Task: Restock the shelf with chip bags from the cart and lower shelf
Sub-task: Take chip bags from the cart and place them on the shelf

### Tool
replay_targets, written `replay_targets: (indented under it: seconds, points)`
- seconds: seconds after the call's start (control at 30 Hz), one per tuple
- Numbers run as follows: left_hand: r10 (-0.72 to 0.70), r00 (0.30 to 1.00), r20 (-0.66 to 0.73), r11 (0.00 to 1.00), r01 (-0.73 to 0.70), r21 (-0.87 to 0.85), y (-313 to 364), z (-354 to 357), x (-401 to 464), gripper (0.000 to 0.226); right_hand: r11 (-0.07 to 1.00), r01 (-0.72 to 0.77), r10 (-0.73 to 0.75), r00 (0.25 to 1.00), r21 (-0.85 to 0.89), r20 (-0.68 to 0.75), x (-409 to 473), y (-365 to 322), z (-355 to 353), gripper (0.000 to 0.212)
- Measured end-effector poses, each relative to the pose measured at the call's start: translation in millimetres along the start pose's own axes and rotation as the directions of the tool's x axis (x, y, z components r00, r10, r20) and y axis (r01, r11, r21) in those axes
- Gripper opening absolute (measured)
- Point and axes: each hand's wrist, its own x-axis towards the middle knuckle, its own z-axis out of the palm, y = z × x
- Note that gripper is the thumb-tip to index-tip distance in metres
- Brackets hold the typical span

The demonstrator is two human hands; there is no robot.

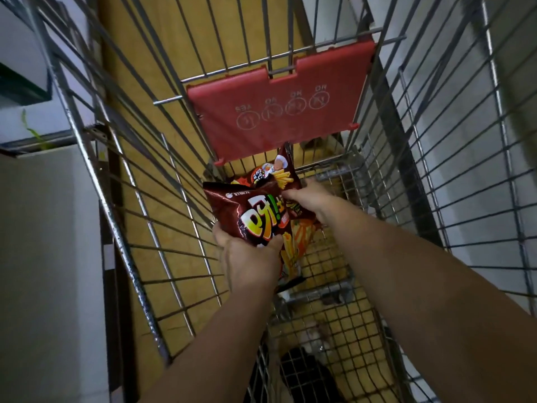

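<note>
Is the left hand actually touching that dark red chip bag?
Touching. In the head view the left hand grips the lower edge of the dark red chip bag, with the thumb pressed over its front.

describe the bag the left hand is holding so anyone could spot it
Look inside the wire shopping cart, below its red plastic flap. The dark maroon chip bag gripped by the left hand lies nearest and topmost, showing a big yellow-orange logo.

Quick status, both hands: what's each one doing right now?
Left hand: gripping the front chip bag at its lower edge, inside the cart.
Right hand: gripping the rear chip bag.
</note>
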Motion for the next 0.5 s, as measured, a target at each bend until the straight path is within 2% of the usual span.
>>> replay_targets:
  seconds: [0.1,0.17,0.3,0.5]
  points:
    - [0.052,0.999,-0.017,0.999,-0.052,0.004,2,0,0,0.103,0.992,0.122,-0.122,0.992,-0.017,-0.036,-6,1,-4,0.033]
    - [0.097,0.995,-0.030,0.995,-0.097,0.009,5,-1,-3,0.103,0.979,0.194,-0.198,0.977,-0.058,-0.074,-14,0,-7,0.027]
    - [0.197,0.980,-0.023,0.979,-0.195,0.057,13,-5,-12,0.103,0.958,0.269,-0.279,0.956,-0.101,-0.095,-36,-3,-21,0.025]
    - [0.360,0.933,0.024,0.921,-0.360,0.151,32,-16,-40,0.102,0.938,0.304,-0.327,0.935,-0.166,-0.136,-84,1,-61,0.034]
